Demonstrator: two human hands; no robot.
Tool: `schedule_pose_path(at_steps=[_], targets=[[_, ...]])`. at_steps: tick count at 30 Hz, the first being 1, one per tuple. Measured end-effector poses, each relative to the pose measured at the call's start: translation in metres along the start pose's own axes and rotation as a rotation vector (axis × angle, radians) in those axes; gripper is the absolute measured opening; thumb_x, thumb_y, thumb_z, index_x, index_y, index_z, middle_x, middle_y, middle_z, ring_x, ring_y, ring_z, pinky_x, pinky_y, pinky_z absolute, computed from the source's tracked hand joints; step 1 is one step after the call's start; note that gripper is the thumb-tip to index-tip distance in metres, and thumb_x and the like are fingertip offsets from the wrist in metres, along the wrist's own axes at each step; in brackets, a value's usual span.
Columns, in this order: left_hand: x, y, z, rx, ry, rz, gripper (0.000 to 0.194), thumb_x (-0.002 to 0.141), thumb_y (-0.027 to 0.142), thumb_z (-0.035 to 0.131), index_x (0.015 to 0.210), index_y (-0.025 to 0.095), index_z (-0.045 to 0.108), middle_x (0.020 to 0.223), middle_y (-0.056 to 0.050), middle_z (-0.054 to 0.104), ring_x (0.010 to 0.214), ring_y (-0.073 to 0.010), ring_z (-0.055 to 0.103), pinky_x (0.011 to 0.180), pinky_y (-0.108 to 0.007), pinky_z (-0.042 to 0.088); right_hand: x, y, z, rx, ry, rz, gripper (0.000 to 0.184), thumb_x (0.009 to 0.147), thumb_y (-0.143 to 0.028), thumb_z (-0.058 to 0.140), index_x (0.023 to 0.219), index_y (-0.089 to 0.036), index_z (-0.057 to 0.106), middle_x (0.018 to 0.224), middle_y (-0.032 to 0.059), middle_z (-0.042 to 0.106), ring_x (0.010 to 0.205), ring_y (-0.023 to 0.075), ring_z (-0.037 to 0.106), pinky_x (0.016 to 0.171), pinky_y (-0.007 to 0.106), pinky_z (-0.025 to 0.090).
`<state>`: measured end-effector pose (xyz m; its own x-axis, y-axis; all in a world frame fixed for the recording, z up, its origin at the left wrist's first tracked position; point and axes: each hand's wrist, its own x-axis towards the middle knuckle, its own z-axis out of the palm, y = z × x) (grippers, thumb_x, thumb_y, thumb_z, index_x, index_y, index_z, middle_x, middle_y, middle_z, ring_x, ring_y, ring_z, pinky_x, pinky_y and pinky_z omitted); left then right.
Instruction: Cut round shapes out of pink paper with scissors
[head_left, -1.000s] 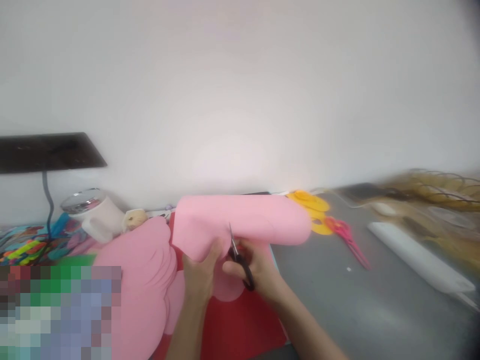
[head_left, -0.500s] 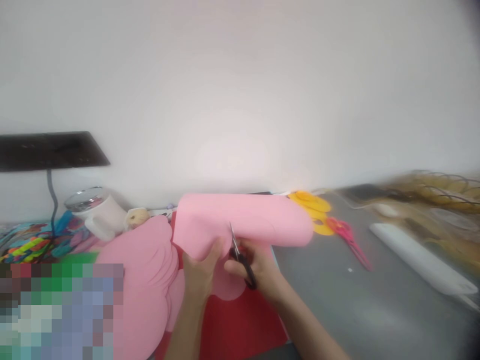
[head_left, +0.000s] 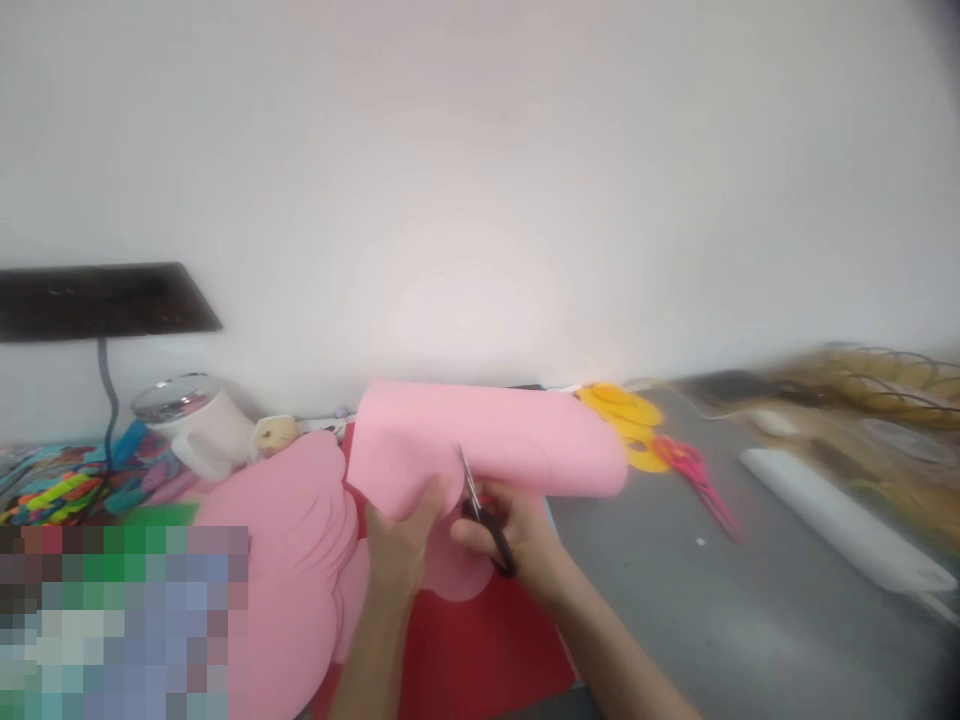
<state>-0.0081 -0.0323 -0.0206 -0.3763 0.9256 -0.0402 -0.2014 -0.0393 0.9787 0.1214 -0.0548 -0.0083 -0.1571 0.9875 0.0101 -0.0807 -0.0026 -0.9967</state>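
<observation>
A large pink paper sheet (head_left: 487, 420), curled over along its right side, is gripped near its lower left edge by my left hand (head_left: 401, 540). The thumb lies on the face toward me, and the other fingers are hidden behind the paper. My right hand (head_left: 517, 535) is closed round the black handles of a pair of scissors (head_left: 491, 530). The metal blades point up and slightly left against the sheet, just right of my left thumb. Below the hands hangs a rounded pink part (head_left: 459, 575), over red paper (head_left: 480, 650).
Pink cut-out shapes (head_left: 277, 570) are piled at the left, near a white mug (head_left: 214, 430) and coloured braided pieces (head_left: 60, 495). Pink scissors (head_left: 697, 485) and yellow paper pieces (head_left: 622, 405) lie to the right. A long white object (head_left: 840, 520) rests farther right on the grey table (head_left: 675, 620).
The curled sheet has shifted very slightly, its upper left edge a little higher. Both hands and the scissors stay almost in the same place.
</observation>
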Motion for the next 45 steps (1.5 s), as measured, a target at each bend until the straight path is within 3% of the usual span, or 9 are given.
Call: schedule_pose_path(at_steps=[8, 11, 14, 19, 23, 40, 45], targets=[[-0.002, -0.004, 0.005, -0.117, 0.009, -0.035, 0.038, 0.051, 0.034, 0.085, 0.077, 0.012, 0.069, 0.076, -0.009, 0.072, 0.081, -0.0268, 0.068, 0.061, -0.031, 0.055, -0.001, 0.001, 0.003, -0.005, 0.023, -0.011, 0.034, 0.068, -0.049, 0.075, 0.078, -0.020, 0.062, 0.064, -0.0006, 0.056, 0.056, 0.0145, 0.044, 0.050, 0.025, 0.034], [-0.007, -0.004, 0.010, -0.088, 0.059, 0.004, 0.035, 0.052, 0.037, 0.085, 0.073, 0.014, 0.069, 0.069, -0.007, 0.070, 0.078, -0.0249, 0.067, 0.064, -0.031, 0.055, -0.001, 0.001, 0.005, -0.002, 0.028, 0.024, 0.035, 0.065, -0.050, 0.077, 0.077, -0.020, 0.062, 0.064, -0.0009, 0.056, 0.058, 0.0155, 0.047, 0.052, 0.026, 0.036], [-0.009, -0.003, 0.013, -0.088, 0.015, 0.006, 0.032, 0.055, 0.039, 0.083, 0.071, 0.015, 0.069, 0.064, -0.005, 0.067, 0.072, -0.0227, 0.066, 0.066, -0.032, 0.055, -0.001, 0.002, 0.007, 0.023, 0.015, 0.041, 0.036, 0.064, -0.050, 0.078, 0.078, -0.020, 0.063, 0.064, -0.0005, 0.055, 0.062, 0.0174, 0.048, 0.055, 0.026, 0.038], [-0.008, 0.000, 0.010, -0.090, -0.094, 0.024, 0.037, 0.058, 0.036, 0.082, 0.086, 0.014, 0.072, 0.082, -0.007, 0.072, 0.078, -0.0218, 0.066, 0.068, -0.031, 0.055, 0.001, 0.002, 0.006, 0.082, -0.021, -0.015, 0.040, 0.061, -0.051, 0.080, 0.080, -0.021, 0.062, 0.063, -0.0006, 0.056, 0.067, 0.0207, 0.052, 0.060, 0.030, 0.042], [-0.007, 0.001, 0.008, -0.084, -0.152, 0.033, 0.035, 0.059, 0.037, 0.082, 0.083, 0.014, 0.071, 0.081, -0.007, 0.071, 0.078, -0.0217, 0.066, 0.065, -0.031, 0.054, 0.001, 0.002, 0.005, 0.113, -0.016, -0.046, 0.041, 0.061, -0.049, 0.080, 0.082, -0.019, 0.060, 0.065, -0.0009, 0.056, 0.067, 0.0188, 0.051, 0.060, 0.029, 0.042], [-0.004, 0.003, 0.003, -0.063, -0.200, 0.070, 0.029, 0.062, 0.038, 0.081, 0.079, 0.016, 0.072, 0.077, -0.007, 0.071, 0.100, -0.0279, 0.065, 0.087, -0.039, 0.054, 0.001, 0.002, 0.004, 0.092, -0.040, -0.073, 0.040, 0.063, -0.046, 0.081, 0.081, -0.017, 0.061, 0.065, -0.0010, 0.056, 0.063, 0.0157, 0.050, 0.056, 0.026, 0.041], [-0.004, 0.004, 0.003, -0.064, -0.172, 0.086, 0.037, 0.062, 0.035, 0.081, 0.093, 0.017, 0.070, 0.092, -0.008, 0.071, 0.102, -0.0278, 0.064, 0.089, -0.040, 0.053, 0.001, 0.003, 0.003, 0.084, -0.022, -0.042, 0.038, 0.063, -0.044, 0.082, 0.077, -0.016, 0.060, 0.065, -0.0009, 0.055, 0.062, 0.0144, 0.049, 0.055, 0.025, 0.039]])
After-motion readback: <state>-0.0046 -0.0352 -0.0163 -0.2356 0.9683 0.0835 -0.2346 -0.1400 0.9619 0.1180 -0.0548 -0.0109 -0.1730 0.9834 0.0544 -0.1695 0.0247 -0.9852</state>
